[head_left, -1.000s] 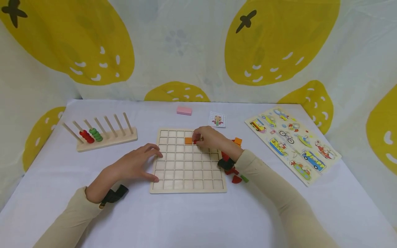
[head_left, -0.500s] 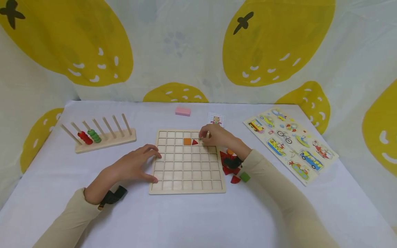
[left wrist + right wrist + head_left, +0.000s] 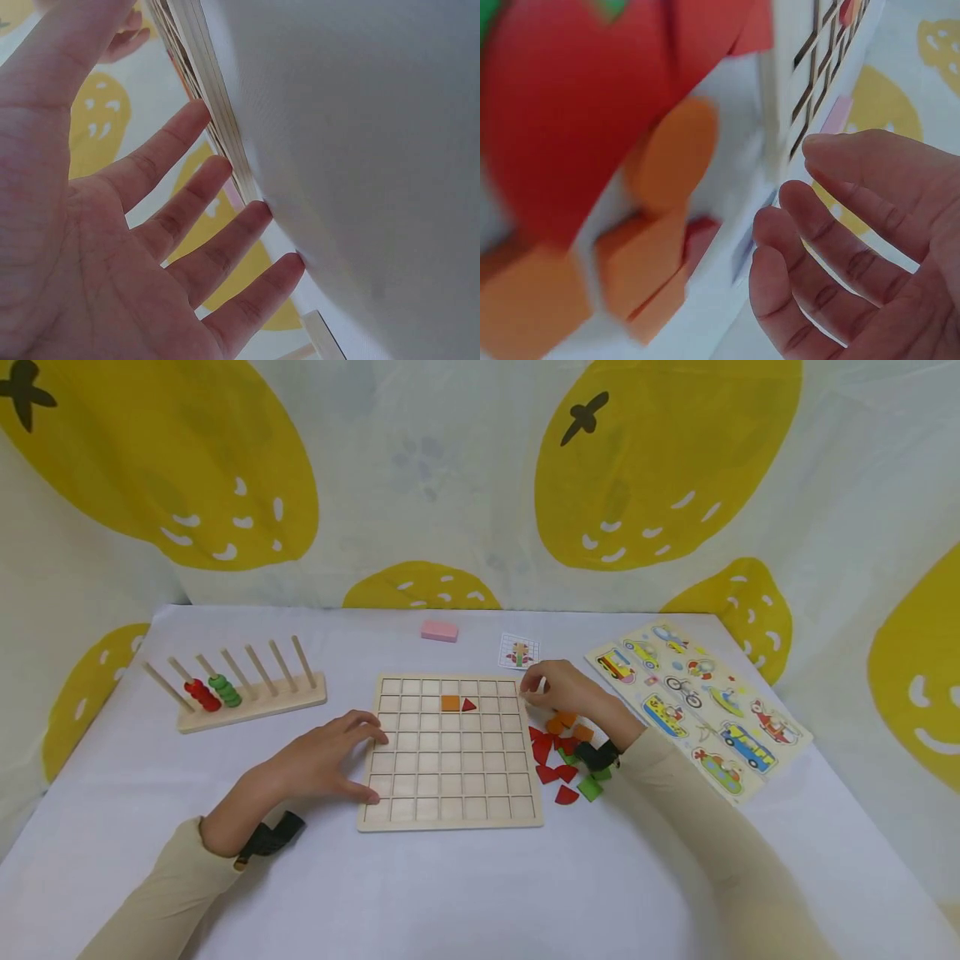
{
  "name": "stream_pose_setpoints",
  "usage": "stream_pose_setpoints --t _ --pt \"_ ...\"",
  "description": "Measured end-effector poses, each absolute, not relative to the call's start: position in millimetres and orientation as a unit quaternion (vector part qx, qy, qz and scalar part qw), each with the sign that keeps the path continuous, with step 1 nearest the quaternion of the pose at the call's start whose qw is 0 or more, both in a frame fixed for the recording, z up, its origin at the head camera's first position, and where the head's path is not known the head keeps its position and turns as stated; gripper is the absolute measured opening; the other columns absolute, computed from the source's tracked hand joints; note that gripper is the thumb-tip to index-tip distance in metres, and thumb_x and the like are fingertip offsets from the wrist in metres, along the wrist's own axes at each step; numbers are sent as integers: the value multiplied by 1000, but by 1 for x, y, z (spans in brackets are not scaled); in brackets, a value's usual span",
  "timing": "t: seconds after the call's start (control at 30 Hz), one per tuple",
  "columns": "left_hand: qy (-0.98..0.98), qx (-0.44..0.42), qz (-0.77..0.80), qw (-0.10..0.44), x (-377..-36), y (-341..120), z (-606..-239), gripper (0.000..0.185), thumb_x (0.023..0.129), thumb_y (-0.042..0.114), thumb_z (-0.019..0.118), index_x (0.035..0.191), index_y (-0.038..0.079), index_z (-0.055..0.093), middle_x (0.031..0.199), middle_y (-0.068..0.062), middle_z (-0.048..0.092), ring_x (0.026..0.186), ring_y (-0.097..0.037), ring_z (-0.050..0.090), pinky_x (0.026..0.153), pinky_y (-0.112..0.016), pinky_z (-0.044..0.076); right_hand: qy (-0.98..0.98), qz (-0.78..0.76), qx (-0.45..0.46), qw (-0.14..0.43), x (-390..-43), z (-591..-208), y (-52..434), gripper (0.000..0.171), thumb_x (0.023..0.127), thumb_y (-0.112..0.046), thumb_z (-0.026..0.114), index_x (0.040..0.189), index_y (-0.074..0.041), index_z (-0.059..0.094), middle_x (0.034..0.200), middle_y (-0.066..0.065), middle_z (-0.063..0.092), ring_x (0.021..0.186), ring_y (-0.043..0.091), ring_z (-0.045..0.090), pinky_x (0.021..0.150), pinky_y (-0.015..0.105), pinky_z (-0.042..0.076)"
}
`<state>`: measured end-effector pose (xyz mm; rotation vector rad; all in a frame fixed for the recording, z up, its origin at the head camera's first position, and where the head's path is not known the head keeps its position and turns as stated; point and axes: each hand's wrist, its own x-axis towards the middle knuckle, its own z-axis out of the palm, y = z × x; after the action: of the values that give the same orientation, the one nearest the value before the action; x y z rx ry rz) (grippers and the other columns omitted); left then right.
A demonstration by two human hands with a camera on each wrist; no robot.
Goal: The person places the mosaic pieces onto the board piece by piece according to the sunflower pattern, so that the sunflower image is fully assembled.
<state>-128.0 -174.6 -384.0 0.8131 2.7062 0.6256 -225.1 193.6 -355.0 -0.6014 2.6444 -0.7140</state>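
A wooden grid board (image 3: 427, 762) lies flat on the table, with an orange square (image 3: 450, 703) and a red triangle (image 3: 468, 704) side by side in its upper rows. My left hand (image 3: 318, 764) rests at the board's left edge. In the left wrist view its fingers are spread, and several fingertips touch or nearly touch the board's side (image 3: 214, 82). Just past the upper right edge hovers my right hand (image 3: 570, 687), fingers loosely bent. Nothing shows between them in the right wrist view. Under and in front of it lie loose red pieces (image 3: 567, 795), green pieces (image 3: 590, 789) and orange pieces (image 3: 582, 733).
A pattern card (image 3: 519, 652) and a pink block (image 3: 439, 631) lie behind the board. To the left stands a peg rack (image 3: 262, 697) with red and green beads. At the right is a vehicle picture puzzle (image 3: 697, 702). A fruit-patterned cloth (image 3: 420, 527) hangs behind the table.
My right hand has let go of the red triangle on the board and moved right, off the board toward the loose pieces. My left hand has stayed at the board's edge.
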Motion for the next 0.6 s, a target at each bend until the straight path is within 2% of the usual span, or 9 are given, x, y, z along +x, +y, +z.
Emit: stream_pose_setpoints --t 0.17,0.4,0.6 --pt "927 281 215 120 -127 -175 -383 70 71 49 83 125 15 56 140 -11 44 126 -38 47 98 -57 42 934 -244 -180 190 -226 -354 209 17 90 -5 66 106 0 66 103 16 62 85 28 55 70 29 52" --pt "927 284 215 116 -127 -176 -384 70 71 50 83 126 15 56 141 -11 43 126 -38 47 98 -58 41 940 -218 -164 204 -225 -354 221 20 87 -3 70 106 1 66 105 17 63 93 30 56 84 38 54" --pt "927 282 218 118 -127 -175 -384 70 71 49 83 125 15 56 141 -11 43 126 -38 46 98 -58 41 944 -208 -164 198 -227 -359 224 17 88 -4 70 105 -2 67 102 15 63 90 28 56 82 37 53"
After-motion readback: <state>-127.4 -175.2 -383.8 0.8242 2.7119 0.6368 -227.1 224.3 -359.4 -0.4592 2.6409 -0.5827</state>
